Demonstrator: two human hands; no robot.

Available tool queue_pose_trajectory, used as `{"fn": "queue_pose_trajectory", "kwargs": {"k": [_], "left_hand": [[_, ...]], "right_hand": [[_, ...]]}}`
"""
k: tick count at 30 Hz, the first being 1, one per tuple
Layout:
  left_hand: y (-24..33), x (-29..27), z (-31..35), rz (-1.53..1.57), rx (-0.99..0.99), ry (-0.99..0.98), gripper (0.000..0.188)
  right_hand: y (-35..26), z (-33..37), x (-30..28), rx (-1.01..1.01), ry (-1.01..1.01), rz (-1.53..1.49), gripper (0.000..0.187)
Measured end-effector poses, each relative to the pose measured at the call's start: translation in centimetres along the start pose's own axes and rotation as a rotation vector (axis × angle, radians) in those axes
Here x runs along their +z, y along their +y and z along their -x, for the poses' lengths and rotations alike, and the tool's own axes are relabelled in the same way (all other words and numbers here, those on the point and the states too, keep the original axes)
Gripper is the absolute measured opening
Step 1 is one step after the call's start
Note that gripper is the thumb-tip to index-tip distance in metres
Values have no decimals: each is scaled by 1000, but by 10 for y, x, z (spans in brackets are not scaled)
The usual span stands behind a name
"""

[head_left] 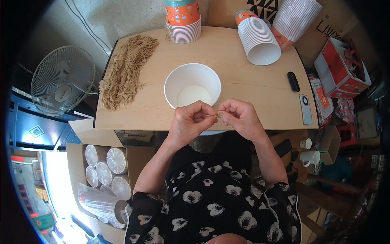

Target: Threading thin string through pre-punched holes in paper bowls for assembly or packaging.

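Both hands meet at the table's front edge, just in front of a white paper bucket (192, 72) whose open mouth faces up. My left hand (187, 123) is closed in a pinch, and a short bit of thin tan string (213, 116) shows at its fingertips. Close against it, my right hand (242, 120) pinches the same string between thumb and forefinger. Most of the string is hidden by the fingers. On the left of the table lies a loose bundle of tan string (124, 73), gathered near its upper part.
Nested paper buckets (183, 32) stand at the back; another stack (260, 42) lies tipped at back right. A phone (305, 110) and a black object (293, 81) lie at the right edge. A fan (63, 81) and a carton (75, 162) of wrapped cup stacks are at left.
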State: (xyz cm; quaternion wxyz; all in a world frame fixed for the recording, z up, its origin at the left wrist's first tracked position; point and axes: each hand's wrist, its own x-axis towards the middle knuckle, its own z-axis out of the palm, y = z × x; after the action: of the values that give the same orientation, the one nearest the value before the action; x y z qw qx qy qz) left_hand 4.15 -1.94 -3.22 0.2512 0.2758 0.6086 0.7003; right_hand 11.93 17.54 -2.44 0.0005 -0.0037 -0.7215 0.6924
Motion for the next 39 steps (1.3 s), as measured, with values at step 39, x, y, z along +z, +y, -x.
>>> {"fn": "queue_pose_trajectory", "kwargs": {"k": [39], "left_hand": [[31,-4,-9,50,-243,-105,49]], "right_hand": [[-2,0,-15,-71,84,-81,11]]}}
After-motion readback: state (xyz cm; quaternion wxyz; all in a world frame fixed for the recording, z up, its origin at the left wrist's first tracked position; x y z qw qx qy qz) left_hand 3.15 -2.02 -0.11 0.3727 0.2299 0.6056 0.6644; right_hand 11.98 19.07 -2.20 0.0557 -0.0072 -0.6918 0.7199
